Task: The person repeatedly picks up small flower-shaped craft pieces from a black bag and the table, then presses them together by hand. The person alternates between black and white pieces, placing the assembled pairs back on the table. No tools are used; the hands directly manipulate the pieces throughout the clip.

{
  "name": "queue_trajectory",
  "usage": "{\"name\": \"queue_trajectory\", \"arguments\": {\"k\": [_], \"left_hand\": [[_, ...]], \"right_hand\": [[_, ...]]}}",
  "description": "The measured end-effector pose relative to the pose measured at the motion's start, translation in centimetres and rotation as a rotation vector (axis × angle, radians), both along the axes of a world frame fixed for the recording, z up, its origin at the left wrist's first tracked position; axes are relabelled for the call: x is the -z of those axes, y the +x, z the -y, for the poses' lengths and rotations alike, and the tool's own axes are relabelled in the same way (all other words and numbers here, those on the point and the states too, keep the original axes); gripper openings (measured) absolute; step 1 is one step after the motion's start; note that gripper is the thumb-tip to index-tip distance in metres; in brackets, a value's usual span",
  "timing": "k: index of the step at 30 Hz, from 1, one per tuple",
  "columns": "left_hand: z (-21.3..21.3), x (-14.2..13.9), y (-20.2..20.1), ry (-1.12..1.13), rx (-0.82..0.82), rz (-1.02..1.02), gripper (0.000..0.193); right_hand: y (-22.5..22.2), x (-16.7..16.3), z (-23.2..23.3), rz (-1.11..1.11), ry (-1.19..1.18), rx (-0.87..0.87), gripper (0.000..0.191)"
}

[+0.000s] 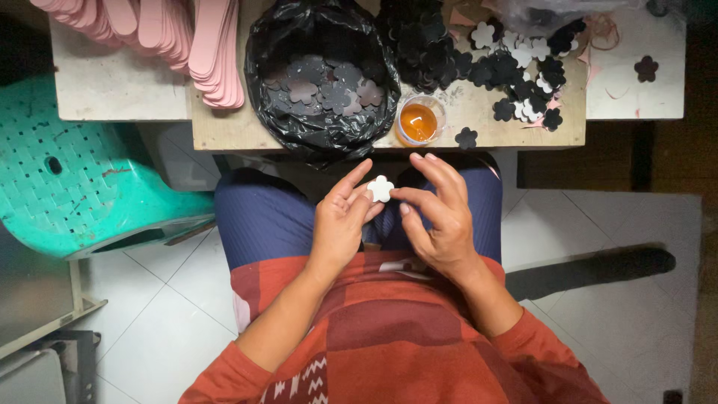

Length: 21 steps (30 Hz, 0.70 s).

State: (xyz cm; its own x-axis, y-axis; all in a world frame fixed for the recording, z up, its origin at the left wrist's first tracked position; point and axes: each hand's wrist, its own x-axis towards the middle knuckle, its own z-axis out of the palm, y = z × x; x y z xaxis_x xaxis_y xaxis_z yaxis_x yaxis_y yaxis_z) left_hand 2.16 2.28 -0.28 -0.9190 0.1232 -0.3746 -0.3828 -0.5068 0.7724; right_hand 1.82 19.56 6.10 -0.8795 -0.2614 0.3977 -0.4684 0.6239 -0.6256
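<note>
Spanning the top of the view, the worktop (224,135) is a pale wooden board with lighter slabs to either side. Beside its left end stands a green plastic stool (82,172) on the white tiled floor (179,299). A black plastic bag (321,75) sits open near the middle of the worktop's near edge, with grey flower-shaped cutouts (329,90) lying inside it. A stack of pink foam strips (213,52) lies at the far left corner of the board. To the right of the bag a heap of black and white flower cutouts (516,67) spreads toward the right edge, and one black flower (646,69) lies alone on the right slab. A small clear cup of orange liquid (419,121) stands at the near edge, just beside the bag, with a single black flower (467,138) close to its right.

Below the near edge, over the lap, both hands meet. The left hand (340,224) and the right hand (441,217) each pinch one small white flower cutout (381,188) between fingertips, the left at its left side, the right at its right side. It is off the worktop, held in the air between the two hands.
</note>
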Motion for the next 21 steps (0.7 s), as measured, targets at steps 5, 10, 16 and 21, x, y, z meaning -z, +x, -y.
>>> {"name": "queue_trajectory", "arguments": {"k": [5,10,16,21], "left_hand": [[-0.1,-0.5,0.1,0.002,0.015,-0.024,0.049],[-0.2,-0.3,0.3,-0.001,0.032,-0.057,0.048],[-0.2,-0.2,0.4,-0.013,0.018,-0.023,0.046],[-0.1,-0.3,0.2,-0.124,0.040,-0.022,0.046]], "right_hand": [[-0.1,0.4,0.5,-0.069,0.052,-0.038,0.030],[-0.3,0.7,0.7,-0.076,0.072,-0.047,0.031],[-0.1,0.8,0.6,-0.044,0.067,-0.074,0.027],[0.1,0.4,-1.0,0.072,-0.218,-0.125,0.018]]}}
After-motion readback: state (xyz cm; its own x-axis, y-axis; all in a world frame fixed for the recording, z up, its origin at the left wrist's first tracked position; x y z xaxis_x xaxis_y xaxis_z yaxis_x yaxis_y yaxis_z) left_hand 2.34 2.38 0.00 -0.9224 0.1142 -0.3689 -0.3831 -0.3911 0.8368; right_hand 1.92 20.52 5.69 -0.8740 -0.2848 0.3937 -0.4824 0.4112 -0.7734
